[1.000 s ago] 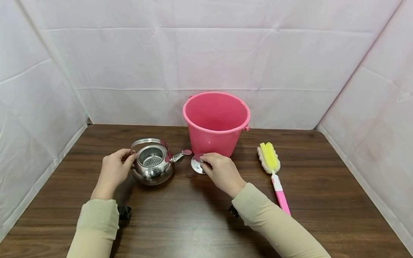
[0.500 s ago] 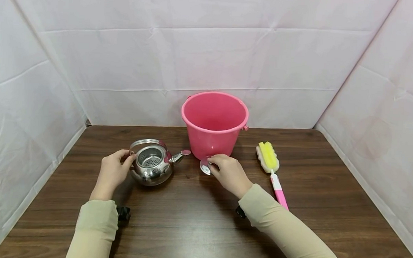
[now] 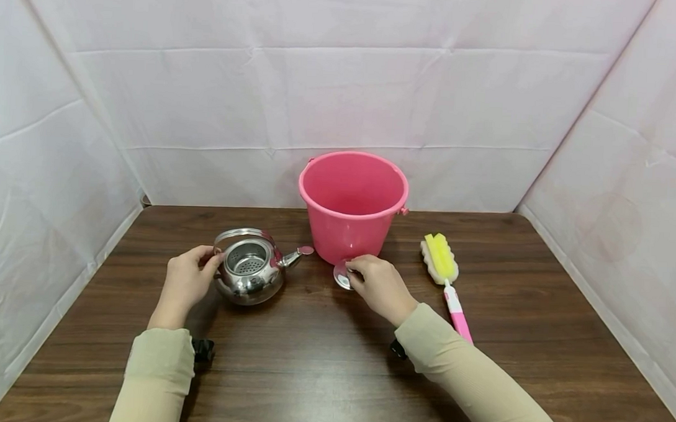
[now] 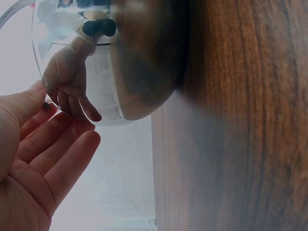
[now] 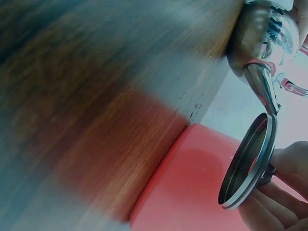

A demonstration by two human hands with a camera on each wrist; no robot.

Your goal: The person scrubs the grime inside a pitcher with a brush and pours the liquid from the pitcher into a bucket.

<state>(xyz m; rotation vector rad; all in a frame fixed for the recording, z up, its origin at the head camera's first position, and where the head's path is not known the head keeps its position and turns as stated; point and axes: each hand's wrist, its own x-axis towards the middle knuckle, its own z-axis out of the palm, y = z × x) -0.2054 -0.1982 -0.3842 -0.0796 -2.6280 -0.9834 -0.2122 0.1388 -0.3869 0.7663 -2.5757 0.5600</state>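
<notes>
A shiny steel kettle [image 3: 251, 282] stands on the left of the table, its top uncovered. A perforated strainer [image 3: 248, 263] shows inside, and the spout points right. My left hand [image 3: 187, 282] pinches the left end of its hoop handle [image 3: 242, 232]; in the left wrist view, the other fingers [image 4: 72, 163] lie near the kettle's wall. My right hand [image 3: 381, 287] holds the round metal lid [image 3: 343, 277] by its knob, in front of the pink bucket. The right wrist view has the lid [image 5: 248, 163] tilted, underside showing, held above the table.
The pink bucket [image 3: 351, 230] stands upright at the back middle, close behind the lid. Right of it lies a bottle brush [image 3: 442, 258] with a yellow and white sponge head and pink handle. White cloth walls [image 3: 342, 99] border the wooden table [image 3: 310, 359].
My right hand has carried the lid to the right, from near the spout's tip to in front of the bucket. My left hand and the kettle stay in place.
</notes>
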